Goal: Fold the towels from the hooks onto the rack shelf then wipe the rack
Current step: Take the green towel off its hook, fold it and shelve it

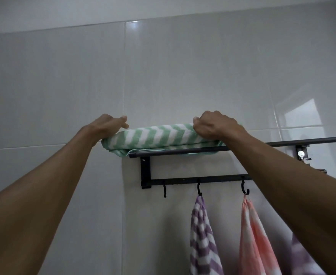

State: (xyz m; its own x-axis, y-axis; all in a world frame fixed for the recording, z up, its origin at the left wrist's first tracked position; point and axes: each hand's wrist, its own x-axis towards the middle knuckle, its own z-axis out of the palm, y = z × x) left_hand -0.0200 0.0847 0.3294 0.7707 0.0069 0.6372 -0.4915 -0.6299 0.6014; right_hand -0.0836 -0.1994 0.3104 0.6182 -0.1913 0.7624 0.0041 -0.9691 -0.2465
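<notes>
A folded green-and-white striped towel (155, 136) lies on the shelf of the black wall rack (145, 171), its left end overhanging the rack's left end. My left hand (108, 124) rests on the towel's left end with the fingers stretched over its top. My right hand (212, 125) grips the towel's right end, fingers curled into the cloth. Below, a purple-striped towel (201, 239) and a pink-striped towel (252, 241) hang from two black hooks. The leftmost hook (164, 190) is bare.
Pale grey wall tiles (64, 86) surround the rack. The rack's front bar (282, 144) runs on to the right edge of view, with a bracket (301, 152) at the right. Another purple-striped cloth (302, 259) shows partly behind my right forearm.
</notes>
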